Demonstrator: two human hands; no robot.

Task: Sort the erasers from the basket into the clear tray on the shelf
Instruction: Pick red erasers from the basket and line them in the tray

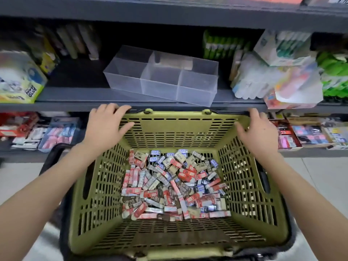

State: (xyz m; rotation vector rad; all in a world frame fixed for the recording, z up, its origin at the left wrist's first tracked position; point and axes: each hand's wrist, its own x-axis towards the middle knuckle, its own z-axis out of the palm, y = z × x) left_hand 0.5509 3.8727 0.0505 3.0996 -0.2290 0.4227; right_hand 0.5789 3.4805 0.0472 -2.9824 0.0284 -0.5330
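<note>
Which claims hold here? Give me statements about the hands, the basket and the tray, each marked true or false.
1. The left hand holds the far rim of the green basket. True.
2. The right hand holds an eraser. False: it too is on the basket's far rim.
3. The erasers lie piled on the basket's floor. True.
4. The clear tray stands on the floor. False: it sits on the shelf, beyond the basket.
</note>
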